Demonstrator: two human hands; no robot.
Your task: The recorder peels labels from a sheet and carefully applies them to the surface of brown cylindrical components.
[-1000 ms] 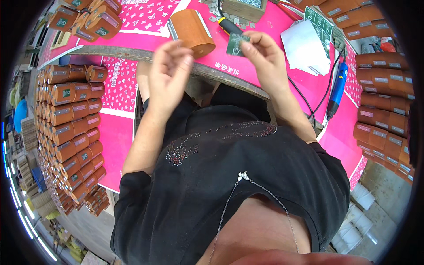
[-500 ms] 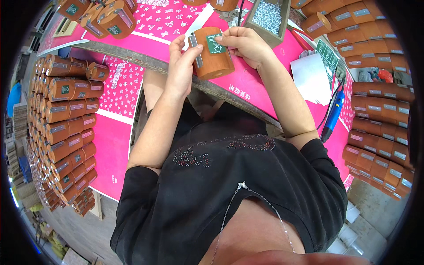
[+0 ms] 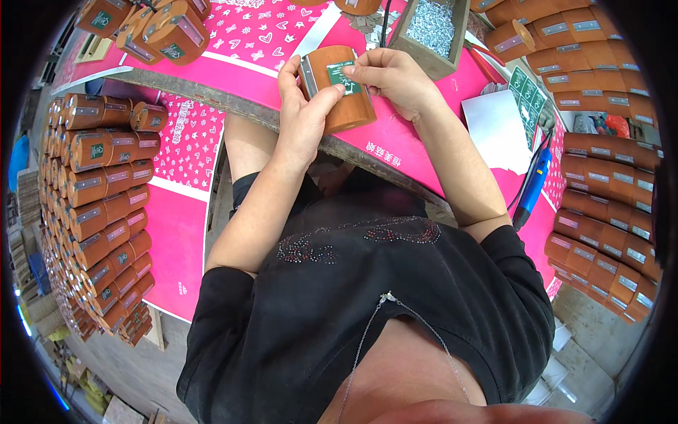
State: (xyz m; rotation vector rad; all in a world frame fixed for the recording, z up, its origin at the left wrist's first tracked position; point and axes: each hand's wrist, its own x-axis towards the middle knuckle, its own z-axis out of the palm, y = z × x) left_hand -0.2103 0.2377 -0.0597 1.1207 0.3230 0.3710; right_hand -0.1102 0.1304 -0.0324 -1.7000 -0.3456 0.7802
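Note:
A reddish-brown wooden cylinder (image 3: pixel 351 113) with a metal strip on its left side rests at the table's front edge. My left hand (image 3: pixel 304 113) is wrapped round its left side, the thumb pressing on the lower part of a green sticker (image 3: pixel 342 78). At the sticker's upper right corner my right hand (image 3: pixel 395 79) is closed in a pinch, thumb and forefinger together against it. The sticker lies mostly flat on the curved wood. Whether its right edge is stuck down is hidden by my right fingers.
An open box of small screws (image 3: pixel 429 32) stands beyond my right hand. To the right lie red-handled pliers (image 3: pixel 487 63), a white sheet (image 3: pixel 494 127), a green sticker sheet (image 3: pixel 528 99) and a blue electric screwdriver (image 3: pixel 535 180). Stacked wooden cylinders (image 3: pixel 106 177) flank both sides.
My left thumb has moved from the cylinder's metal strip onto the sticker. The cylinder has shifted slightly, and my right fingers stay at the sticker's upper right.

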